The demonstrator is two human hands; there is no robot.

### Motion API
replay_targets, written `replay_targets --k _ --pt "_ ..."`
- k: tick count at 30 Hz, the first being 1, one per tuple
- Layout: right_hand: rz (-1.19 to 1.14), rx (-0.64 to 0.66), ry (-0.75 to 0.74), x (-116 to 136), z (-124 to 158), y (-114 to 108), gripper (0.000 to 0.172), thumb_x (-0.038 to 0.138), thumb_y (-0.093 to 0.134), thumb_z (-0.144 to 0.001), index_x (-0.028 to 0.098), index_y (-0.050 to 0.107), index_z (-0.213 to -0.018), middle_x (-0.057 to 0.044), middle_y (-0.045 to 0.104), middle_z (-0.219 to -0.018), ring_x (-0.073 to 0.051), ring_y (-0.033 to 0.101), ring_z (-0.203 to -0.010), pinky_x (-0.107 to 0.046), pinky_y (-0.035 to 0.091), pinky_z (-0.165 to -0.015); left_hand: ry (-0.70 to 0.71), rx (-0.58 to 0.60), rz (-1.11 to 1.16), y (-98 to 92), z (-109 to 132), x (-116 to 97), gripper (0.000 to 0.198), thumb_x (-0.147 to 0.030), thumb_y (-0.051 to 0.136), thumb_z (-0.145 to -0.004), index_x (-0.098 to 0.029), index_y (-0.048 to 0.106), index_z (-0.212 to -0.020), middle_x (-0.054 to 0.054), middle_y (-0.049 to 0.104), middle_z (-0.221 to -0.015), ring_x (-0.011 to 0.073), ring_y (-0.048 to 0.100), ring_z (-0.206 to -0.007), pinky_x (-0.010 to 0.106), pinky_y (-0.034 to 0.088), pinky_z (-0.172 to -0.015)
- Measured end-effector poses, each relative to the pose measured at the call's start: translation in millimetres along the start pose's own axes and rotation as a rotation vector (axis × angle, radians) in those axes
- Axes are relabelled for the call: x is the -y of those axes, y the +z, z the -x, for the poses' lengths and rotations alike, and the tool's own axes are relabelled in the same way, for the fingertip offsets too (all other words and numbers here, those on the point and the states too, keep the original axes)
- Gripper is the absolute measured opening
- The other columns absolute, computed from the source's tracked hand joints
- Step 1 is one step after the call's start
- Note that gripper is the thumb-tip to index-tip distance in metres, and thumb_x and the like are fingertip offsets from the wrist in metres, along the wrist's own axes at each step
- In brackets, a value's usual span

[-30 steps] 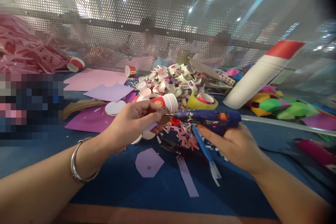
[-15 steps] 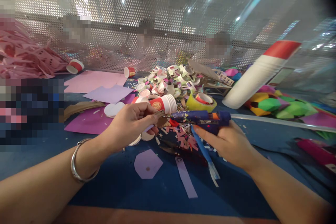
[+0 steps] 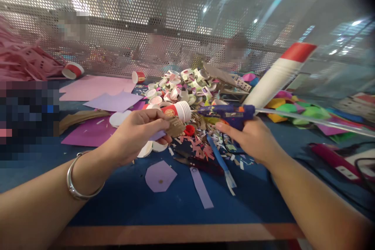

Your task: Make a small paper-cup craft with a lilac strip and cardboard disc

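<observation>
My left hand [image 3: 137,134] is closed around a small brown cardboard piece [image 3: 175,127] and a lilac paper strip, held above the blue table. A silver bangle sits on that wrist. My right hand [image 3: 249,138] grips a blue glue gun [image 3: 228,113] with its nozzle pointing left, a short way from the brown piece. A clear glue stick [image 3: 310,121] juts out of the gun's back to the right. A stack of red-and-white paper cups [image 3: 178,111] lies on its side just behind my left fingers.
A heap of cut cup bottoms [image 3: 181,88] and paper scraps lies behind. A lilac octagon [image 3: 160,175], a lilac strip [image 3: 200,187] and scissors [image 3: 202,164] lie in front. A tall cup stack [image 3: 278,76] leans at right over coloured paper shapes [image 3: 293,109]. Perforated screen behind.
The glue gun has drawn back to the right and a little up, away from the brown piece. The view has shifted slightly, and my left hand stays on the piece.
</observation>
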State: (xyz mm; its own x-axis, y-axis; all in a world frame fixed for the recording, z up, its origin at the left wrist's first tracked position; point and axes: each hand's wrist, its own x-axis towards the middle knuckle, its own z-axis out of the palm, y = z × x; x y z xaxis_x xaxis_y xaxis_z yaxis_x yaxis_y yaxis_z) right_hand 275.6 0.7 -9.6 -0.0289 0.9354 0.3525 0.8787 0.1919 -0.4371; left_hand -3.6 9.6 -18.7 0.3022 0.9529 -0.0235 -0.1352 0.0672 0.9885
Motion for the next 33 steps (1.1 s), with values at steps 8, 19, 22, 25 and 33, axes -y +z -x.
replay_targets --k 8,19,22,25,33 --pt "0.104 -0.119 0.269 -36.8 -16.0 -27.7 0.045 0.056 0.067 -0.077 0.021 0.055 -0.052 -0.001 0.055 -0.044 -0.018 0.053 -0.045 -0.032 0.041 -0.051 0.023 0.038 -0.009 -3.0 1.8 0.8 0.012 -0.025 0.068 -0.086 -0.014 0.067 -0.08 0.001 0.067 -0.068 0.0108 0.067 -0.062 0.019 0.053 -0.058" --pt "0.095 -0.19 0.303 -51.2 -22.8 -34.0 0.039 0.051 0.071 -0.075 0.019 0.059 -0.055 -0.003 0.056 -0.044 -0.018 0.052 -0.046 -0.032 0.036 -0.051 0.029 0.013 -0.083 -2.2 1.1 0.0 0.014 -0.027 0.069 -0.085 -0.013 0.068 -0.084 0.005 0.07 -0.08 0.0121 0.066 -0.067 0.025 0.057 -0.066" --pt "0.021 -0.18 0.29 -56.7 -27.3 -29.4 0.037 0.051 0.07 -0.076 0.017 0.065 -0.066 -0.005 0.061 -0.05 -0.018 0.055 -0.047 -0.031 0.038 -0.05 0.033 0.028 -0.1 -2.1 1.7 -0.1 0.014 -0.026 0.068 -0.086 -0.013 0.067 -0.083 0.004 0.069 -0.076 0.0117 0.067 -0.065 0.023 0.056 -0.065" --pt "-0.074 -0.164 0.255 -60.9 -32.2 -21.2 0.037 0.048 0.069 -0.079 0.013 0.07 -0.09 -0.009 0.073 -0.074 -0.017 0.06 -0.056 -0.028 0.044 -0.053 0.037 0.031 -0.1 -2.3 1.9 0.7 0.012 -0.025 0.067 -0.087 -0.014 0.067 -0.084 0.003 0.069 -0.072 0.0122 0.068 -0.065 0.022 0.055 -0.063" --pt "0.055 -0.286 0.207 -48.6 -20.1 -22.4 0.051 0.039 0.073 -0.08 0.01 0.069 -0.122 -0.016 0.075 -0.1 -0.02 0.067 -0.083 -0.035 0.049 -0.079 0.096 0.004 -0.059 -1.0 -0.6 0.5 0.007 -0.017 0.067 -0.083 -0.014 0.067 -0.077 0.003 0.067 -0.079 0.0118 0.067 -0.065 0.023 0.058 -0.063"
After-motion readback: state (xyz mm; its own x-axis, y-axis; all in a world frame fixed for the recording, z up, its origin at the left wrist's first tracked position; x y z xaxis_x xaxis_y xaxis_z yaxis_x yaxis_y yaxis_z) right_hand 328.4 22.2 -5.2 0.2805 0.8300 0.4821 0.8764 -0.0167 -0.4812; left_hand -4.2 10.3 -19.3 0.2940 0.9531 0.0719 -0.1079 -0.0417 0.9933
